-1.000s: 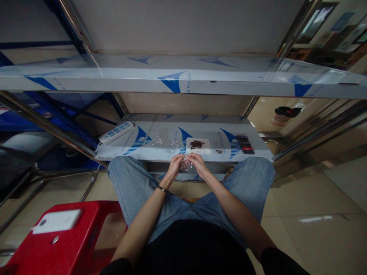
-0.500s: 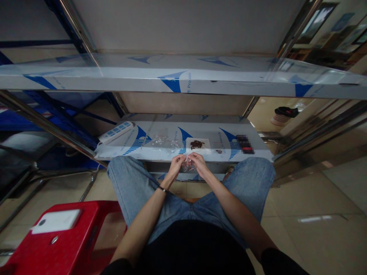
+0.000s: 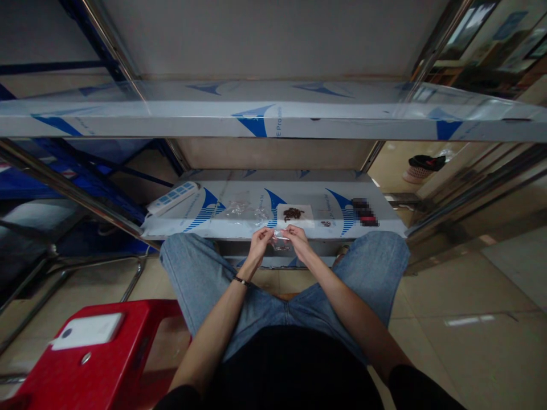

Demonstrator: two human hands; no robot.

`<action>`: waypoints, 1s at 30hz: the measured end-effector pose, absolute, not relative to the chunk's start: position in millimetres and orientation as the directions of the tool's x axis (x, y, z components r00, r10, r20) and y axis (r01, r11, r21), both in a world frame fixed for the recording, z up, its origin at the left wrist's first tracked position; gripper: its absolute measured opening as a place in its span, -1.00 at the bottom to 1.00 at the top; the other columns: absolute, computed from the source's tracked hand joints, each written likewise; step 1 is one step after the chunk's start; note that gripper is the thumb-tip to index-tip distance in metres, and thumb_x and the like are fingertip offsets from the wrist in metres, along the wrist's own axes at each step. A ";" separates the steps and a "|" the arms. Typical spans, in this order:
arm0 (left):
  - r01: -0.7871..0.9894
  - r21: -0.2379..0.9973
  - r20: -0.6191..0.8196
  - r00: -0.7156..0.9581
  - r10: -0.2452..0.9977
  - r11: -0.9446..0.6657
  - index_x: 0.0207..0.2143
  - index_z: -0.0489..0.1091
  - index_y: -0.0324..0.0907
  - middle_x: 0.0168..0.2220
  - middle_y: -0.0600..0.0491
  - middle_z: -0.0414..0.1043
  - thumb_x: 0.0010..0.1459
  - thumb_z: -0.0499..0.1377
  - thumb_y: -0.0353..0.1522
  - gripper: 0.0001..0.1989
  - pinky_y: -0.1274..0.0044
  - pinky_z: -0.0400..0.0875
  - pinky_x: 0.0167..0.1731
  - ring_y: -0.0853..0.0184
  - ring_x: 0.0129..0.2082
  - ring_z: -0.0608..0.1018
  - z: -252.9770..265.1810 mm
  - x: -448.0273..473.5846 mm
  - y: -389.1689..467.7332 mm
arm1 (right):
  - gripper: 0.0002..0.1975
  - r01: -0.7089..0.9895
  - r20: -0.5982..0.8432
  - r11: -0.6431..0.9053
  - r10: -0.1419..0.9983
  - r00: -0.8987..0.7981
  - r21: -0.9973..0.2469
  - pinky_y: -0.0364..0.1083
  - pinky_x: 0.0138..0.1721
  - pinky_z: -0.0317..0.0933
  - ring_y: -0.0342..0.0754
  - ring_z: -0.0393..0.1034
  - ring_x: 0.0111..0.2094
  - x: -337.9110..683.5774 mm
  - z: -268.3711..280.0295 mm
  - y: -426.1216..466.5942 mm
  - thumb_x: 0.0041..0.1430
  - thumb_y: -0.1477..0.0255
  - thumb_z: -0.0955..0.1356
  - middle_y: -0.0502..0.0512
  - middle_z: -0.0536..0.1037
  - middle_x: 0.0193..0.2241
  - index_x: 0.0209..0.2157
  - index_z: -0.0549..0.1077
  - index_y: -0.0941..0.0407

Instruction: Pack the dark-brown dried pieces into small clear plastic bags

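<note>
Between my two hands a small clear plastic bag point(image 3: 281, 241) is stretched out at the shelf's front edge. My left hand point(image 3: 260, 241) pinches its left upper corner, and my right hand point(image 3: 298, 238) pinches the right one. A few small dark bits seem to lie low in the bag, too small to make out. Just beyond sits a white sheet point(image 3: 306, 217) bearing a heap of small dark brown pieces point(image 3: 294, 214). Crumpled clear bags point(image 3: 238, 208) lie to the left of it. A few small brown pieces point(image 3: 326, 224) rest to its right.
A white power strip point(image 3: 173, 197) lies at the left of the lower shelf point(image 3: 222, 177). A blurred-out dark and red item point(image 3: 364, 212) is at its right. The upper shelf point(image 3: 171, 118) crosses in front. A red stool point(image 3: 102, 364) carries a white phone-like object point(image 3: 89, 330).
My hands have drawn slightly apart, pulling the bag's top edge straighter between them. The view has shifted a little; the things on the shelf stay in place.
</note>
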State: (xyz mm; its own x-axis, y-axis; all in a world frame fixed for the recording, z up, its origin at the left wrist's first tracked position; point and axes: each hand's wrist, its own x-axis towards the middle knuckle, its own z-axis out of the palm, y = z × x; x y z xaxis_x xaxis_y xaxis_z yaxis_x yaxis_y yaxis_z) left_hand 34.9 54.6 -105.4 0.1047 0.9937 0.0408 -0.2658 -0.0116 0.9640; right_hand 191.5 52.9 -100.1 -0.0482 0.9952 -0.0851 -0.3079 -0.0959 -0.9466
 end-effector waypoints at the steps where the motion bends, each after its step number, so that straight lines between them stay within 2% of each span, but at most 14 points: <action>1: -0.258 0.966 0.044 0.099 0.994 -0.017 -0.43 0.45 -0.22 -0.52 0.07 0.43 0.11 0.34 -0.10 -0.64 0.55 0.33 -0.47 0.37 -0.52 0.44 -105.3 34.2 55.1 | -0.56 -0.309 -0.096 -0.112 0.993 -0.067 -0.945 -0.16 -0.48 0.09 -0.16 0.25 -0.53 191.6 -100.0 52.6 -0.15 0.12 0.59 -0.06 0.48 -0.54 -0.49 0.40 0.09; 6: -0.223 0.974 0.059 0.084 0.995 -0.039 -0.50 0.43 -0.21 -0.56 0.12 0.37 0.07 0.38 -0.11 -0.64 0.56 0.30 -0.46 0.40 -0.55 0.40 -104.1 33.6 54.6 | -0.63 -0.246 -0.083 -0.125 0.981 -0.176 -0.961 -0.15 -0.46 0.11 -0.15 0.27 -0.52 189.7 -99.5 49.9 -0.06 0.11 0.55 -0.04 0.49 -0.52 -0.39 0.53 0.12; 9: -0.175 0.983 0.077 0.098 0.992 -0.059 -0.51 0.42 -0.21 -0.56 0.11 0.39 0.10 0.36 -0.10 -0.62 0.56 0.29 -0.44 0.41 -0.54 0.39 -103.2 36.0 52.9 | -0.63 -0.209 -0.061 -0.090 0.988 -0.143 -0.974 -0.15 -0.46 0.10 -0.16 0.26 -0.53 189.6 -102.3 50.5 -0.05 0.11 0.54 -0.04 0.50 -0.54 -0.43 0.51 0.11; 14: -0.151 0.988 0.063 0.159 0.985 -0.039 -0.43 0.44 -0.21 -0.51 0.08 0.47 0.12 0.34 -0.09 -0.64 0.55 0.29 -0.45 0.37 -0.51 0.44 -101.0 40.7 51.1 | -0.61 -0.225 -0.093 -0.115 0.990 -0.106 -0.967 -0.15 -0.46 0.12 -0.15 0.27 -0.54 190.5 -108.7 52.7 -0.13 0.10 0.56 -0.03 0.50 -0.56 -0.49 0.47 0.10; 21: -0.196 0.979 0.074 0.103 0.992 -0.053 -0.59 0.34 -0.19 -0.57 0.09 0.40 0.06 0.34 -0.24 -0.68 0.54 0.28 -0.42 0.37 -0.51 0.42 -97.7 35.5 51.7 | -0.62 -0.219 -0.111 -0.130 0.989 -0.096 -0.967 -0.13 -0.45 0.15 -0.09 0.36 -0.48 187.0 -106.6 48.0 -0.11 0.10 0.56 0.08 0.61 -0.47 -0.39 0.62 0.13; 30: -0.177 0.984 0.021 0.034 0.999 -0.015 -0.56 0.48 -0.21 -0.57 0.08 0.42 0.01 0.38 -0.17 -0.69 0.54 0.22 -0.47 0.37 -0.54 0.39 -98.0 34.2 55.4 | -0.62 -0.139 -0.046 -0.066 0.990 -0.137 -0.988 -0.13 -0.43 0.18 -0.05 0.42 -0.44 200.4 -91.3 47.4 0.02 0.07 0.50 0.14 0.68 -0.37 -0.36 0.68 0.12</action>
State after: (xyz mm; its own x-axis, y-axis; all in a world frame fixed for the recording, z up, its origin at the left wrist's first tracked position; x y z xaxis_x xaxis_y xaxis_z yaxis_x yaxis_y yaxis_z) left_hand 34.2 55.4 -98.0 0.0343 0.9992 0.0212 -0.1773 -0.0148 0.9841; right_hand 200.4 47.4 -91.3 -0.1365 0.9895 -0.0465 -0.1385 -0.0655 -0.9882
